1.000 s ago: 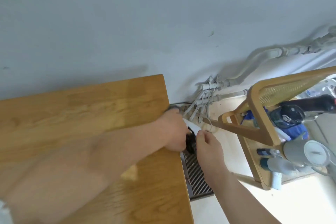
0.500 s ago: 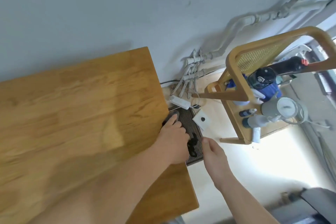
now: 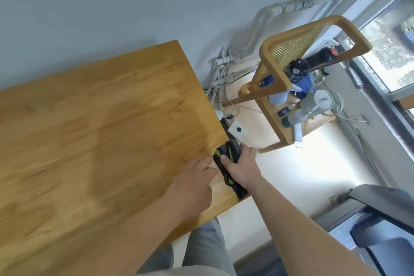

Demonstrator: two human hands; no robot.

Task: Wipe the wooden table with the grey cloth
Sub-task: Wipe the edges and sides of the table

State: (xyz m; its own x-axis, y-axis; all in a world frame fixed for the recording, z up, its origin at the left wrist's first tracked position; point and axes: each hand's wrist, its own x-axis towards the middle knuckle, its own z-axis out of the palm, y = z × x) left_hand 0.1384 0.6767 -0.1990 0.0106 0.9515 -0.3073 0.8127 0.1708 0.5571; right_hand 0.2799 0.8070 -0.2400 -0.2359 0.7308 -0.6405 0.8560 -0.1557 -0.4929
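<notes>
The wooden table [image 3: 94, 141] fills the left and middle of the head view. At its right edge lies a dark grey bundle with yellow-green stripes [image 3: 226, 170], probably the cloth, partly hanging over the edge. My right hand [image 3: 243, 164] grips it, thumb on top and fingers curled round its far side. My left hand [image 3: 195, 180] rests on the tabletop just left of the bundle, its fingertips at or very near it; motion blur hides the contact.
A wooden chair with a cane back [image 3: 291, 56] stands right of the table, loaded with bottles and a jug [image 3: 322, 101]. White pipes [image 3: 226, 67] run along the wall. A white adapter [image 3: 237, 130] lies on the floor. A grey office chair [image 3: 385, 219] sits bottom right.
My right hand came up from beside the table edge and took hold of the dark bundle. My left hand drew back from the edge onto the tabletop. The view swung right.
</notes>
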